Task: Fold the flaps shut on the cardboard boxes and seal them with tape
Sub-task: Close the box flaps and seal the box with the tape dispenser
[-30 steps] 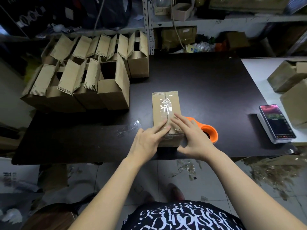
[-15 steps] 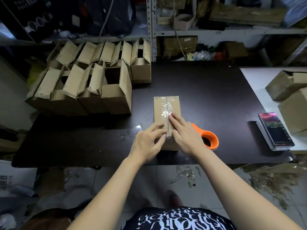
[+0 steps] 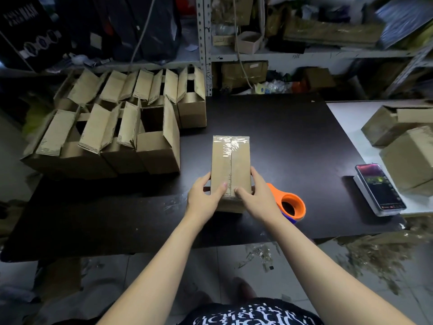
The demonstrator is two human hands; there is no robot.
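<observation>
Brown taped cardboard box (image 3: 230,165) sits mid dark counter (image 3: 293,141); left hand (image 3: 206,198) and right hand (image 3: 257,199) curl round its near sides, thumbs on top, probably to carry it off. Unsealed open-flapped cardboard boxes (image 3: 121,139) wait at ten o'clock.

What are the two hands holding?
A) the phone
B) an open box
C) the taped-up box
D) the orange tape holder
C: the left hand and right hand grip the sides of the taped box, while the orange tape dispenser lies untouched beside it.
</observation>
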